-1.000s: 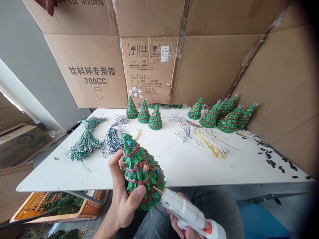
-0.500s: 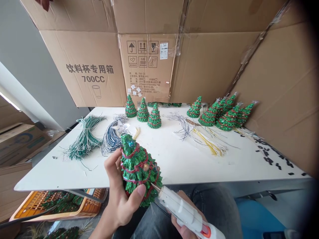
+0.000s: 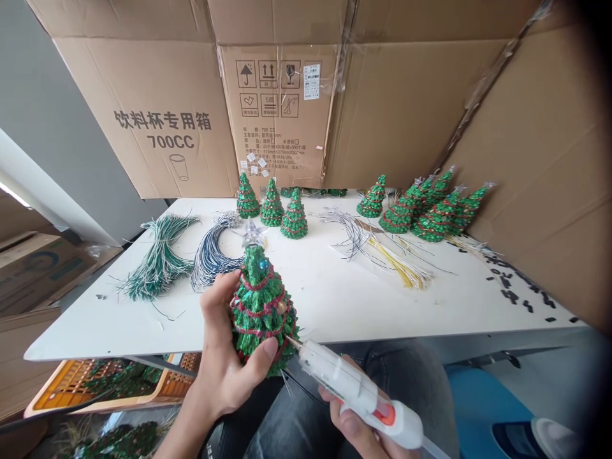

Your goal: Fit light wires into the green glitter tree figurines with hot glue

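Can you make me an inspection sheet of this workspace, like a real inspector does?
Surface: white flat tabletop, with things along its back and both sides.
Job's things: red-trimmed green Christmas tree topped with a clear star; white plastic glue gun, its metal nozzle at the tree's side, contact unclear.
Clutter: green-and-white strand bundle; blue-and-white strand bundle; loose yellow-and-white strands; small black pieces on the right; more green trees toward the back.
Hands: left hand holds the tree; right hand holds the glue gun.
Cables: thin black cord below the tree, ends not clear.
Surroundings: brown cardboard behind and right; orange plastic basket below left.
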The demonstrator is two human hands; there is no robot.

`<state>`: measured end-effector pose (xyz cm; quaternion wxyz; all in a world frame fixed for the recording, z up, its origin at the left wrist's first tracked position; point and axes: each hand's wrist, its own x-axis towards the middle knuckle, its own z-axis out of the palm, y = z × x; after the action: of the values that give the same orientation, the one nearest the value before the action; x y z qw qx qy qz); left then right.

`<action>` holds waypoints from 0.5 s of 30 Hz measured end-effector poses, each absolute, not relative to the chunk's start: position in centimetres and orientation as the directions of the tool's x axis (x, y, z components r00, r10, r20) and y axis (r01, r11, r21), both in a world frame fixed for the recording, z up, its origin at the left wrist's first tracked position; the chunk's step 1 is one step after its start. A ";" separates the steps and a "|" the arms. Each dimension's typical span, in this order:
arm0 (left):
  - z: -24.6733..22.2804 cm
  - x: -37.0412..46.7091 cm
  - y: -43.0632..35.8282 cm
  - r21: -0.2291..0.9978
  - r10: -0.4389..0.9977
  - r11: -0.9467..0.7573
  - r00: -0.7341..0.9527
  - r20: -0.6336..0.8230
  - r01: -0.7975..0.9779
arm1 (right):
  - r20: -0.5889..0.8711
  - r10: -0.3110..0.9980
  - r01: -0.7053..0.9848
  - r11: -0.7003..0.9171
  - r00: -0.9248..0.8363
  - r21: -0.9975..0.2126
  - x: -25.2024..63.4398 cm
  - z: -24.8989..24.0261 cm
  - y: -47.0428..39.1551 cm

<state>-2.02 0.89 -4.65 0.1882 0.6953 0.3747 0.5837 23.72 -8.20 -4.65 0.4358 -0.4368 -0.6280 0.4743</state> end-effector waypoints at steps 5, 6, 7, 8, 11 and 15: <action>-4.1 -1.5 1.0 0.745 0.777 -0.612 0.024 0.629 0.266 | 0.082 0.972 0.149 0.117 -0.221 -0.982 23.8 -4.7 -8.5; -4.0 -1.4 1.0 0.753 0.784 -0.604 0.022 0.621 0.260 | 0.070 0.974 0.152 0.104 -0.216 -0.983 23.9 -4.8 -8.5; -4.0 -1.4 1.0 0.761 0.790 -0.597 0.021 0.613 0.255 | 0.059 0.976 0.155 0.092 -0.209 -0.984 23.8 -4.8 -8.5; -4.0 -1.3 1.0 0.768 0.796 -0.589 0.019 0.605 0.250 | 0.050 0.978 0.157 0.082 -0.201 -0.984 23.8 -4.9 -8.6; -4.1 -1.4 1.0 0.790 0.814 -0.567 0.014 0.580 0.232 | 0.048 0.984 0.153 0.075 -0.169 -0.985 23.5 -5.0 -8.8; -4.1 -1.2 0.9 0.826 0.839 -0.535 0.002 0.543 0.179 | 0.068 0.987 0.150 0.090 -0.147 -0.984 23.1 -4.9 -8.9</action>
<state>-1.22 0.89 -4.09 0.2811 0.6498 0.3917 0.5876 23.11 -8.87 -4.88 0.4422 -0.4808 -0.5913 0.4729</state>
